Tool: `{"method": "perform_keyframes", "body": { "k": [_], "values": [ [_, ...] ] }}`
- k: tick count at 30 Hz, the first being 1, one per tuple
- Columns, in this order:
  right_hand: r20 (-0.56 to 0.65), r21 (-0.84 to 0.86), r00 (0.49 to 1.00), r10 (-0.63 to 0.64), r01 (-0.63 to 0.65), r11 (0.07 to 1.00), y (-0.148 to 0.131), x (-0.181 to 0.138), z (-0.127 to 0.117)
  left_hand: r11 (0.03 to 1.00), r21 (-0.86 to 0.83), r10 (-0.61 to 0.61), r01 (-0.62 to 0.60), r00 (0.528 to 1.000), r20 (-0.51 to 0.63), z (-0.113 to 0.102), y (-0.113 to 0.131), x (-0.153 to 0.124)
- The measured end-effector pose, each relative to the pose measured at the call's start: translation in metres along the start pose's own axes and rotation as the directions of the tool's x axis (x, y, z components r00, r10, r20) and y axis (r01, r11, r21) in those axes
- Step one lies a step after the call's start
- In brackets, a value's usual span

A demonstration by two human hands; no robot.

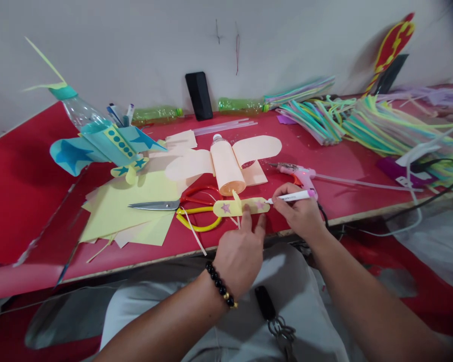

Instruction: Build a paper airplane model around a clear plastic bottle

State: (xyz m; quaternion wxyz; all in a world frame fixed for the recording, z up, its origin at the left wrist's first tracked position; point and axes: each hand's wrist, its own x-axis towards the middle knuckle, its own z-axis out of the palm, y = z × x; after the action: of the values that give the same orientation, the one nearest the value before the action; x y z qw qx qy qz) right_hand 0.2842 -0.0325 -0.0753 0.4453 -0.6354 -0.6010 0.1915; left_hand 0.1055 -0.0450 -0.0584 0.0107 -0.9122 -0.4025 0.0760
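In my right hand (300, 213) a white marker (292, 196) with a pink end is pinched, its tip at the right part of a pale yellow paper strip (234, 207). The strip has rounded ends, a purple star on the left and a pinkish star on the right, and a small yellow tab stands up at its middle. Fingers of my left hand (241, 256) stretch out and press on the strip's lower edge. Just behind it lies a bottle wrapped in peach paper (227, 163), with rounded peach wings (258, 148) at both sides.
Scissors (154, 205) with red and yellow handles lie left of the strip, on yellow paper sheets (124, 206). A pink glue gun (298, 173) rests at right. A blue bottle plane (105, 143) stands left. Behind are a phone (199, 95), green bottles (241, 105) and colourful strips (377, 125).
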Motion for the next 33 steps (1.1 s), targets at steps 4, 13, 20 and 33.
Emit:
{"method": "perform_keyframes", "body": {
  "k": [4, 13, 20, 33],
  "values": [
    [-0.013, 0.028, 1.0, -0.001, 0.001, 1.0, 0.001, 0.001, 0.0, 0.999, -0.032, -0.002, 0.002, 1.0, 0.013, -0.003, 0.001, 0.004],
    [-0.025, -0.002, 1.0, 0.017, -0.018, 1.0, 0.003, 0.003, 0.001, 0.998, -0.061, -0.005, 0.006, 1.0, 0.023, -0.008, 0.003, 0.013],
    [-0.015, -0.046, 1.0, -0.02, 0.02, 0.999, 0.0, 0.005, 0.001, 0.999, -0.046, -0.02, 0.02, 1.0, 0.003, -0.005, 0.006, 0.015],
    [0.013, -0.065, 1.0, 0.002, -0.001, 0.998, 0.003, 0.005, 0.001, 0.999, -0.032, -0.018, 0.018, 1.0, -0.016, -0.008, 0.009, 0.017]
  ]
}}
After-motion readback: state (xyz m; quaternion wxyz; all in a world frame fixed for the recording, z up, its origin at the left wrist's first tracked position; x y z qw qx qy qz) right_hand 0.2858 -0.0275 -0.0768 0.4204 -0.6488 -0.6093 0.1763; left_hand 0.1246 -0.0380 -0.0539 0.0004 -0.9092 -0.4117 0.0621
